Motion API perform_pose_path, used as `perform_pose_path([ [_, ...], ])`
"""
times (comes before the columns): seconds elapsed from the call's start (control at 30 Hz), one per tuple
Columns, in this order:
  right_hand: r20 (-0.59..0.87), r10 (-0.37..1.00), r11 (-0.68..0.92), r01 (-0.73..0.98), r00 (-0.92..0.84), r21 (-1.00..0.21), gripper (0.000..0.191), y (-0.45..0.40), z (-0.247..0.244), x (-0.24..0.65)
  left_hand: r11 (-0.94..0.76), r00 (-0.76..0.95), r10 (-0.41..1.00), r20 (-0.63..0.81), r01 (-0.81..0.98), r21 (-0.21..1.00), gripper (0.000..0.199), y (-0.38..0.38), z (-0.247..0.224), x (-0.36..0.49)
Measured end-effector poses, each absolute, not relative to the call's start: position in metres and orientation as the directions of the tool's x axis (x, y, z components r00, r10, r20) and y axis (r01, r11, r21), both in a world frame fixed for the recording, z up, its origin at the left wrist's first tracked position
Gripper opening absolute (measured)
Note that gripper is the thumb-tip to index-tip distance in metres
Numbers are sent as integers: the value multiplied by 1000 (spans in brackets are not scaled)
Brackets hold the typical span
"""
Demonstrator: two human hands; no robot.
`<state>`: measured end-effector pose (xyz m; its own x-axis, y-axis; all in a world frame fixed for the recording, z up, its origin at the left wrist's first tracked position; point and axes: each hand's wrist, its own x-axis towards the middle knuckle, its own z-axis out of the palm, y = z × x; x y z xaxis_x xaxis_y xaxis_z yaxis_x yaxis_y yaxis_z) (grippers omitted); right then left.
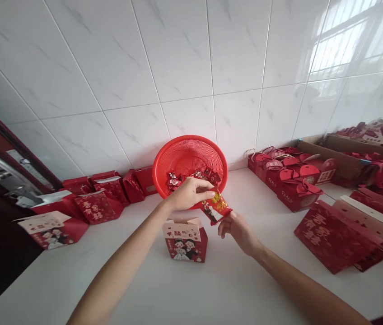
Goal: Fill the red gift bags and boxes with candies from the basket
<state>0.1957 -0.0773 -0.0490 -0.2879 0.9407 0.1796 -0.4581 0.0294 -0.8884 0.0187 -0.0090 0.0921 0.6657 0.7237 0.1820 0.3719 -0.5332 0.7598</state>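
Left of the basket, about seven red gift boxes (96,207) sit on the white counter (76,282). One red plastic basket (189,158) holds a heap of wrapped sweets (181,179), count unclear. Left hand (188,194) pinches one red packet (216,206), near one upright gift box (185,243). Right hand (240,232) open, fingers (225,224) at the packet's lower edge. Further right, more red boxes (333,237), uncounted.

The only view is worn on the person's head, looking forward and down from just above the hands (189,194) and close over the white table (76,280). It faces a white-tiled wall (184,58), and its wide angle bends the tile lines toward the frame edges.
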Motion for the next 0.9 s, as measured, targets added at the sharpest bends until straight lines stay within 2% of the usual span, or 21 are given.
perform_pose_path([
  [0.07,217,925,51,-467,-310,-883,48,-80,-42,201,-554,709,692,140,396,732,26,-13,91,24],
  [0.23,204,924,67,-386,-324,-920,33,-86,-39,201,-584,738,665,115,418,696,22,-21,87,35],
  [0.37,199,934,50,-441,-298,-896,29,-84,-39,199,-557,723,684,94,435,707,26,-24,83,37],
  [0.53,76,992,0,-604,-99,-797,30,-78,-32,208,-501,591,785,185,431,750,41,-21,86,25],
  [0.63,78,989,-10,-587,-125,-809,29,-74,-28,215,-449,489,840,234,386,806,46,-18,96,10],
  [0.7,116,988,36,-580,-100,-814,28,-71,-27,219,-430,413,868,277,343,835,46,-15,102,-1],
  [0.8,131,988,152,-642,80,-751,29,-69,-27,219,-418,301,893,334,283,863,46,-11,103,-20],
  [0.9,71,984,-39,-594,-161,-804,28,-73,-33,209,-397,210,913,349,261,880,46,-2,92,-36],
])
